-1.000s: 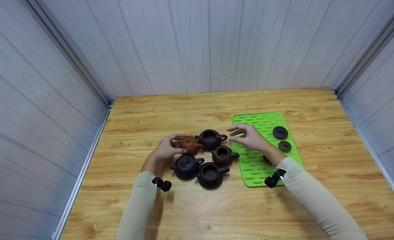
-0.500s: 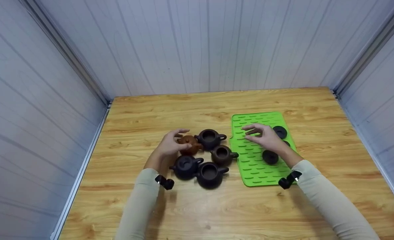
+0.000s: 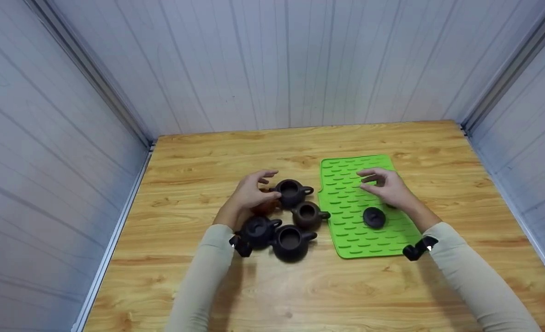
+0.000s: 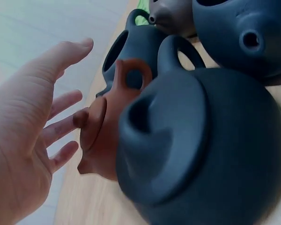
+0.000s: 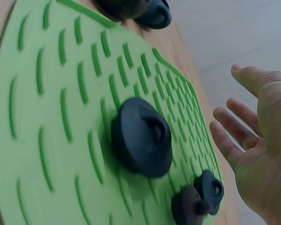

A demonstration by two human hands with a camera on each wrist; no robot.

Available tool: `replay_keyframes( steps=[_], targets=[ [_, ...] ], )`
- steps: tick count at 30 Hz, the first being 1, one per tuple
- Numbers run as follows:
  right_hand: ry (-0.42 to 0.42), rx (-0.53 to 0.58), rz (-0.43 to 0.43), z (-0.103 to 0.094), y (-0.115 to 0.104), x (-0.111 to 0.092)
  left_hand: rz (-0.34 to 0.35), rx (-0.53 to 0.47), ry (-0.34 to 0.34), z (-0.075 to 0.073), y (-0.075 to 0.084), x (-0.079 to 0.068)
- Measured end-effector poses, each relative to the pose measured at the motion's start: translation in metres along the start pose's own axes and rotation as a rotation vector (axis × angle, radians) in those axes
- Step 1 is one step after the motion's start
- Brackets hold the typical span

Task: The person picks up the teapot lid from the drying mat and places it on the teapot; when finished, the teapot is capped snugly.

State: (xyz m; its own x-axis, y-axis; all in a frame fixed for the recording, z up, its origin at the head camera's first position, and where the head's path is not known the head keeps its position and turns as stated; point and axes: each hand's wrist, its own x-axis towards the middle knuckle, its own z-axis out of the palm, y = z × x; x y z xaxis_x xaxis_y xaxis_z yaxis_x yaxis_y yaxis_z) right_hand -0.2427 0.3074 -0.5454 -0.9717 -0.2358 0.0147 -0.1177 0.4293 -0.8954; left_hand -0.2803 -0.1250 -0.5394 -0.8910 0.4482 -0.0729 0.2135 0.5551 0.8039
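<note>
The dark pot (image 4: 239, 140) looks to you like unglazed clay, smooth and matt, with just a soft sheen along its curves. Your orange pot (image 4: 110, 117) has a similar clay look, smooth and dull. The lid (image 5: 140, 136) appears to be smooth clay too, matt to satin. Your mat (image 5: 61, 159) looks like rubber or silicone, matt and textured with short raised ribs. You have a wood-grain table (image 3: 328, 295), smooth and slightly glossy. Your sleeves (image 3: 477, 276) are matt cloth, lightly creased; your wrist camera (image 3: 417, 249) looks like black plastic. The wall (image 3: 272, 69) shows you smooth, low-sheen, grooved panelling.
</note>
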Motion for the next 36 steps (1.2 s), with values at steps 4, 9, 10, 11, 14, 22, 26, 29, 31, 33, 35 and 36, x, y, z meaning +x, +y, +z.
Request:
replay_keyframes(
  steps=[4,9,10,11,14,22,26,29,31,33,35,36],
  targets=[
    [0.007,-0.038,0.015,-0.010,0.004,-0.004,-0.001,0.093,-0.015,0.006,0.003,0.008],
    [0.028,-0.066,0.032,-0.022,0.008,-0.008,-0.001,0.183,-0.024,0.012,0.005,0.015],
    [0.033,-0.069,0.040,-0.025,0.008,-0.010,-0.001,0.197,-0.027,0.013,0.005,0.016],
    [0.040,-0.078,0.042,-0.027,0.009,-0.011,0.000,0.210,-0.029,0.014,0.005,0.016],
    [0.056,-0.107,0.052,-0.035,0.010,-0.013,-0.003,0.238,-0.037,0.015,0.005,0.017],
    [0.104,-0.159,0.014,-0.051,0.020,-0.016,-0.013,0.263,-0.044,0.018,0.000,0.019],
    [0.124,-0.177,0.024,-0.055,0.025,-0.017,-0.033,0.241,-0.042,0.019,-0.002,0.020],
    [0.135,-0.178,0.033,-0.057,0.029,-0.018,-0.049,0.215,-0.045,0.020,-0.004,0.021],
    [0.141,-0.174,0.035,-0.058,0.032,-0.018,-0.057,0.204,-0.048,0.020,-0.004,0.021],
    [0.144,-0.168,0.049,-0.059,0.035,-0.017,-0.061,0.199,-0.047,0.021,-0.005,0.021],
    [0.140,-0.163,0.072,-0.059,0.038,-0.016,-0.062,0.198,-0.045,0.021,-0.005,0.022],
    [0.136,-0.160,0.086,-0.059,0.040,-0.016,-0.060,0.199,-0.042,0.022,-0.006,0.022]
  ],
)
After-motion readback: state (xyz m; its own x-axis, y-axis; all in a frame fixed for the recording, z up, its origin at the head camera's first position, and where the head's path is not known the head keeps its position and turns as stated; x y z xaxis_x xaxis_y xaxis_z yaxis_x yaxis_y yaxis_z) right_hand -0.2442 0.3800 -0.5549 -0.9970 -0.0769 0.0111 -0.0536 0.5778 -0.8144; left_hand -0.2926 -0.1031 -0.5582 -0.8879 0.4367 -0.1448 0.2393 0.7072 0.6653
